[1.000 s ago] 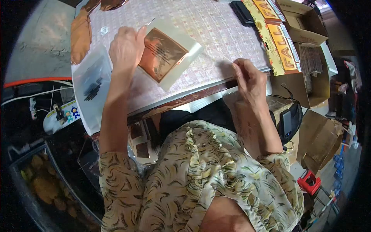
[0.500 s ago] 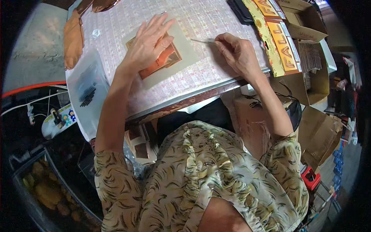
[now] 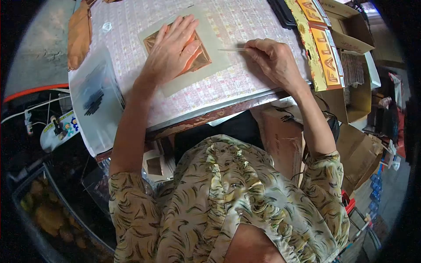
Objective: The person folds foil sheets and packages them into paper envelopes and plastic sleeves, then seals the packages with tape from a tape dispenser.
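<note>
The left hand (image 3: 169, 52) lies flat, fingers stretched out and gripping nothing, pressing down on a copper foil card (image 3: 199, 59) that sits inside a pale sleeve (image 3: 215, 39) on the patterned desk (image 3: 245, 83). Just right of the sleeve, the right hand (image 3: 274, 59) has its fingers pinched closed on a thin pale strip (image 3: 230, 49), whose free end points at the sleeve's right edge; whether it touches cannot be told. Left of the sleeve, a clear plastic bag (image 3: 94, 101) hangs over the desk edge. Well to the sleeve's right stand orange FALL cards (image 3: 324, 57) beside a cardboard box (image 3: 351, 26).
</note>
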The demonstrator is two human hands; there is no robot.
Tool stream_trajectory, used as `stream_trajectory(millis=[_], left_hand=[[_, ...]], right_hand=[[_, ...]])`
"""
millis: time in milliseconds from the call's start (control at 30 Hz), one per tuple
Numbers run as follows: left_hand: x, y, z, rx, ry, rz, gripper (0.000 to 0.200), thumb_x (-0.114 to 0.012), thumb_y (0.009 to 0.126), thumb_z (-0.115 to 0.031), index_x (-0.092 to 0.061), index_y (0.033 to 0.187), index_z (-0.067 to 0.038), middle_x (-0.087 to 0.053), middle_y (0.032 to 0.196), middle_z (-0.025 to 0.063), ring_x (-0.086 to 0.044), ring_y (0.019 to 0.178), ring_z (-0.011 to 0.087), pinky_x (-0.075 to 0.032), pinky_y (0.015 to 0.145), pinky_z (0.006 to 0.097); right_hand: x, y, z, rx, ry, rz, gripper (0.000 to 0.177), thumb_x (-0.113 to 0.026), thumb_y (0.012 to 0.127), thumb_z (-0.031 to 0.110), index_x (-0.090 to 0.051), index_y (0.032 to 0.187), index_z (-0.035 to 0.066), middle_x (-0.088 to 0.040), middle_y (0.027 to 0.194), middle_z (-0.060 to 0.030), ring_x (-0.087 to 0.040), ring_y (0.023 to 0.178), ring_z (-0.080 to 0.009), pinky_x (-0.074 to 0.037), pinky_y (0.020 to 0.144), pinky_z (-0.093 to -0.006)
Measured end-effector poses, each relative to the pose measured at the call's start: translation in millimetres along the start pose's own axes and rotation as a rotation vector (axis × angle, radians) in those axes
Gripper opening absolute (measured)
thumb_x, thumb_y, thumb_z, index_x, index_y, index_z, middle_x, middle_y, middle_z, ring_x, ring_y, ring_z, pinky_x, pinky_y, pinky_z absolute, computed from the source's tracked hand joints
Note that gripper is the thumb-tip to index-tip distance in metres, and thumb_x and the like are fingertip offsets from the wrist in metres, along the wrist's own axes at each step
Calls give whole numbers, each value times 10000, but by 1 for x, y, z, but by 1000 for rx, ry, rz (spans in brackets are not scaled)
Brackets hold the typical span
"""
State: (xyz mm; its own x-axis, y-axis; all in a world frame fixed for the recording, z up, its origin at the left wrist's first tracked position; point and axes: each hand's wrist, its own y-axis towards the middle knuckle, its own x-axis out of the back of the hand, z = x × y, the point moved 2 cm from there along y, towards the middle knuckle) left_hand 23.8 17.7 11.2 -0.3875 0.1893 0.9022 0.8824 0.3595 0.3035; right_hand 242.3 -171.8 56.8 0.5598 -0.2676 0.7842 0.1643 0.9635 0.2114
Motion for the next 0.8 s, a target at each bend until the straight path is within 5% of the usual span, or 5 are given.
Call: stream_trajectory(millis=[300, 800], left_hand=[[0, -1, -3, -38, 62, -35, 566, -426, 1075, -462, -463, 1526, -123, -391, 1608, 146, -337, 1501, 326, -230, 1225, 540], [-1, -3, -5, -67, 126, -82, 543, -487, 1059, -429, -482, 1509, -125, -421, 1582, 147, -384, 1466, 323, -286, 1190, 548]], right_hand=[[-2, 10, -1, 158, 85, 93, 155, -726, 928, 80, -759, 1059, 4, -731, 925, -128, -709, 860, -254, -564, 772, -347], [-12, 14, 10, 120, 288, 129, 148, -729, 922, 74, -769, 1046, 4, -679, 922, -53, -646, 866, -165, -533, 793, -303]])
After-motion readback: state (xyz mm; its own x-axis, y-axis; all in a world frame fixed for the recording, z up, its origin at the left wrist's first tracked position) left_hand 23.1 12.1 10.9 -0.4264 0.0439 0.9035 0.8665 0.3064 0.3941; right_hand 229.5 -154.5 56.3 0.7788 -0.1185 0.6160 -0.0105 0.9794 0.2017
